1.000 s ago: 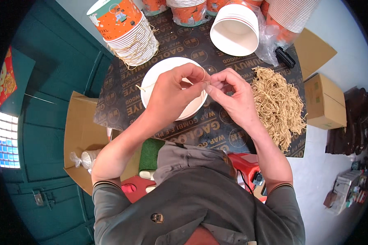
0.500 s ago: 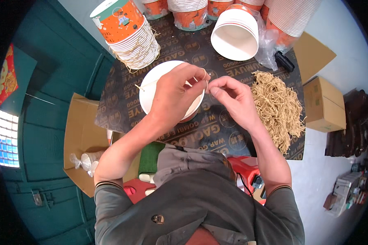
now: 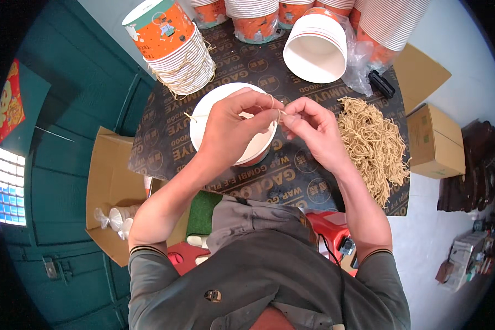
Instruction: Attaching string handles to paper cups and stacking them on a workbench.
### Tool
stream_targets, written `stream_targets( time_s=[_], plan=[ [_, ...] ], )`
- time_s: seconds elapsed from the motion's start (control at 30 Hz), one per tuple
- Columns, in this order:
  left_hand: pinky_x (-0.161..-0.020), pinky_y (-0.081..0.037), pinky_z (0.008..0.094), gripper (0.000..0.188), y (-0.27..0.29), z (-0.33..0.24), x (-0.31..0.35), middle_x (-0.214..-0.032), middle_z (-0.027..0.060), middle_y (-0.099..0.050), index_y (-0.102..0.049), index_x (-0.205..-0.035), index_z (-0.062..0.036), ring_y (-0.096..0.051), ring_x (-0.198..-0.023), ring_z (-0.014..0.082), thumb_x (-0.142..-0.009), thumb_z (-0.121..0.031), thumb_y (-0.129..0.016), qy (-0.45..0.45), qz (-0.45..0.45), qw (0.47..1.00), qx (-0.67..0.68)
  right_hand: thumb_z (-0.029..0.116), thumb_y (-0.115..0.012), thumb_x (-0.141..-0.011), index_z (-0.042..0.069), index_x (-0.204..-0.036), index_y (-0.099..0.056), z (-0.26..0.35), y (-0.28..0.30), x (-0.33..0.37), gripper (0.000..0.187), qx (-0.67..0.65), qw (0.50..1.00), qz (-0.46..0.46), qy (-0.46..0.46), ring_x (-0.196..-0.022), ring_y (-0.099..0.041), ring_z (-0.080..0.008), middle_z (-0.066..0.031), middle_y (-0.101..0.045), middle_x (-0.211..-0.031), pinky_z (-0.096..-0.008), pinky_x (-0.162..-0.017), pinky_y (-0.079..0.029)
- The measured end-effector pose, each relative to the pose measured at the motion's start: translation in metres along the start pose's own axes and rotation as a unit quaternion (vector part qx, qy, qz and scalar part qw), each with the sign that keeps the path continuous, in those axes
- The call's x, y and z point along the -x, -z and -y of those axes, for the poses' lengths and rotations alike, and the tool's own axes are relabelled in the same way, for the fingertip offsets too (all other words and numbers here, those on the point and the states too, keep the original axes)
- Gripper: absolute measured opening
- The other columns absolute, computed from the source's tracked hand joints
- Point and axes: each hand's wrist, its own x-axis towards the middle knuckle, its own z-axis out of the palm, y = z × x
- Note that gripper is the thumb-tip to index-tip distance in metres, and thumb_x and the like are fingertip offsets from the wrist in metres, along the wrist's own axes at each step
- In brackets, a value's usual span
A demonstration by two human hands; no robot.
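A white-lined paper bucket (image 3: 202, 131) stands on the dark printed tabletop (image 3: 225, 184). Beige cord (image 3: 197, 116) pokes out past its left rim. Over the bucket's mouth, my left hand (image 3: 231, 124) pinches cord between thumb and fingers at the right rim, with a loop around a fingertip. There my right hand (image 3: 317, 131) meets it, thumb and forefinger closed on the same cord. My fingers partly hide the cord and the rim. A heap of loose beige cords (image 3: 373, 148) lies to the right of my right hand.
At the far left leans a stack of orange paper buckets (image 3: 182, 66) with cords hanging on them. A bucket on its side (image 3: 313, 55), plastic wrap (image 3: 357, 71) and a black object (image 3: 381, 83) lie far right. Cardboard boxes flank the table, one open box (image 3: 107, 176) at left.
My right hand has shifted slightly left and its fingertips now meet the left hand's at the cord. The bucket has moved a little to the right.
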Motion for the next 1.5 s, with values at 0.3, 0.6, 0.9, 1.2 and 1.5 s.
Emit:
stream_targets(
  time_s=[0.3, 0.6, 0.9, 1.2, 1.5],
  plan=[
    [-0.087, -0.065, 0.0292, 0.021, 0.007, 0.006, 0.003, -0.114, 0.0092, -0.081, -0.076, -0.121, 0.0017, -0.077, -0.099, 0.0133, -0.109, -0.014, -0.07, 0.098, 0.007, 0.988, 0.119, 0.022, -0.066, -0.113, 0.002, -0.109, -0.071, 0.001, 0.006, 0.003, 0.021, -0.054, 0.997, 0.015, -0.062, -0.089, -0.069, -0.0081, -0.0033, -0.077, -0.099, -0.0272, -0.081, -0.057],
    [-0.102, -0.064, 0.0356, 0.025, 0.003, 0.009, 0.007, -0.129, 0.0276, -0.076, -0.06, -0.121, 0.0025, -0.079, -0.112, 0.0239, -0.115, -0.022, -0.061, 0.108, -0.044, 0.966, 0.232, 0.02, -0.073, -0.111, 0.001, -0.109, -0.073, -0.002, 0.005, 0.001, 0.019, -0.007, 0.997, 0.003, -0.082, -0.083, -0.069, -0.0074, -0.003, -0.077, -0.093, -0.0256, -0.078, -0.058],
    [-0.107, -0.064, 0.0409, 0.026, 0.008, -0.001, 0.002, -0.132, 0.0362, -0.072, -0.055, -0.123, 0.0039, -0.079, -0.114, 0.0332, -0.117, -0.021, -0.054, 0.187, -0.033, 0.944, 0.27, 0.009, -0.074, -0.107, 0.002, -0.115, -0.072, -0.003, 0.009, 0.003, 0.011, -0.01, 0.998, -0.013, -0.054, -0.091, -0.073, -0.0098, -0.0032, -0.077, -0.1, -0.0271, -0.086, -0.061],
    [-0.11, -0.062, 0.0465, 0.038, 0.02, 0.012, 0.0, -0.14, 0.0405, -0.066, -0.05, -0.135, 0.0157, -0.076, -0.12, 0.0411, -0.116, -0.017, -0.047, 0.184, 0.03, 0.91, 0.371, 0.005, -0.073, -0.107, 0.002, -0.126, -0.07, -0.003, 0.019, 0.01, 0.02, -0.071, 0.994, -0.058, -0.064, -0.095, -0.075, -0.0116, -0.0047, -0.078, -0.101, -0.0263, -0.086, -0.062],
    [-0.102, -0.057, 0.0315, 0.026, 0.002, 0.006, -0.004, -0.138, 0.0135, -0.07, -0.073, -0.115, -0.002, -0.071, -0.116, 0.0184, -0.11, -0.027, -0.069, 0.078, 0.035, 0.983, 0.161, 0.009, -0.078, -0.104, -0.001, -0.124, -0.077, 0.012, -0.002, 0.002, 0.022, 0.051, 0.998, -0.005, -0.046, -0.086, -0.07, -0.0057, 0.0002, -0.077, -0.094, -0.0231, -0.081, -0.056]
  ],
)
